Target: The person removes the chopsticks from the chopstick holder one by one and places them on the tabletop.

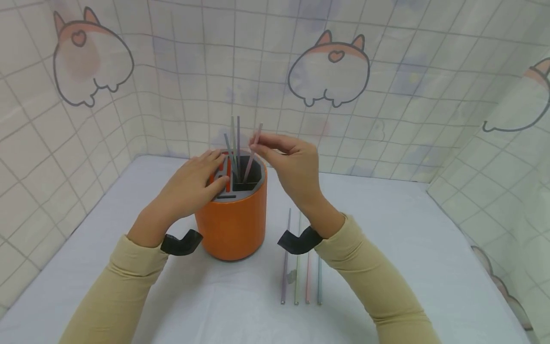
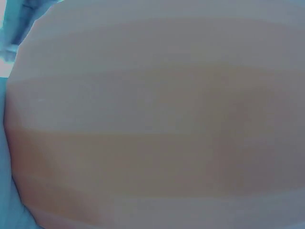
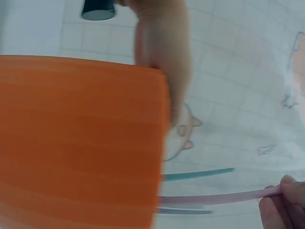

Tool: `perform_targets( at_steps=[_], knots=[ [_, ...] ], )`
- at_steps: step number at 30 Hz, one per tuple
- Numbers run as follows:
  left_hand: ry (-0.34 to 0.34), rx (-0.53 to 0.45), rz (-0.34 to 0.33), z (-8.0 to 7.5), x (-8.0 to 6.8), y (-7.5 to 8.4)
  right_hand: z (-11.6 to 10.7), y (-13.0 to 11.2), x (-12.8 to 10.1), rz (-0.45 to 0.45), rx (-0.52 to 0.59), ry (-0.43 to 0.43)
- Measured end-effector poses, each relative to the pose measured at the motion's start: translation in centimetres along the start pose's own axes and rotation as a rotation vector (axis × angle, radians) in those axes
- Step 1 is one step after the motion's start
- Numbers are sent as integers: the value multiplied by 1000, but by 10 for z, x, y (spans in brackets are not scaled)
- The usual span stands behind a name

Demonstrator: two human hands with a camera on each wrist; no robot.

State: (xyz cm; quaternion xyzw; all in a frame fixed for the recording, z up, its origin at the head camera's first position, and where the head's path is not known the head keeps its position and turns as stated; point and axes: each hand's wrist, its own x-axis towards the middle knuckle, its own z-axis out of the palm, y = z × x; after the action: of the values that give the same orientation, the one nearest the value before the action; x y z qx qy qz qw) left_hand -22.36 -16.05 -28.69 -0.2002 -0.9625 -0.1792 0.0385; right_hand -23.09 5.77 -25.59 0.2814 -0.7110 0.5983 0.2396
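Note:
An orange cylindrical holder with a grey slotted top stands on the white table. Several thin sticks rise from its slots. My left hand rests flat on the holder's near-left rim, fingers straight. My right hand pinches the top of a pink stick that leans in the holder's right compartment. In the right wrist view the orange holder fills the left side and the pink stick runs to my fingertips at lower right. The left wrist view shows only a blurred orange surface.
Several pastel sticks lie side by side on the table, right of the holder, under my right forearm. Fabric walls printed with a grid and cartoon animals enclose the table on three sides.

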Motion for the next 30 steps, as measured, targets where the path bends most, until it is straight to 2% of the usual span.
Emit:
perform_targets(
  at_steps=[4, 7, 14, 18, 21, 23, 26, 30],
  knots=[
    [-13, 2, -3, -2, -1, 1, -13, -17, 4, -105, 85, 78],
    [-19, 2, -6, -3, -2, 3, -23, -29, 7, -151, 175, 133],
    [-23, 2, -11, -2, -2, 4, -52, -47, 12, -145, 373, 292],
    [-22, -4, 0, -1, -2, 4, -74, -53, 11, -69, 471, 375],
    [-22, -9, 2, -1, -1, 3, -89, -52, 12, 1, 512, 391],
    [-22, -11, -1, -1, -1, 3, -97, -47, 12, 29, 484, 370],
    [-22, -8, -7, -2, -1, 2, -109, -32, 12, 118, 440, 313],
    [-11, -4, -9, 0, -1, 1, -126, -5, 11, 353, 347, 208]
  ],
)
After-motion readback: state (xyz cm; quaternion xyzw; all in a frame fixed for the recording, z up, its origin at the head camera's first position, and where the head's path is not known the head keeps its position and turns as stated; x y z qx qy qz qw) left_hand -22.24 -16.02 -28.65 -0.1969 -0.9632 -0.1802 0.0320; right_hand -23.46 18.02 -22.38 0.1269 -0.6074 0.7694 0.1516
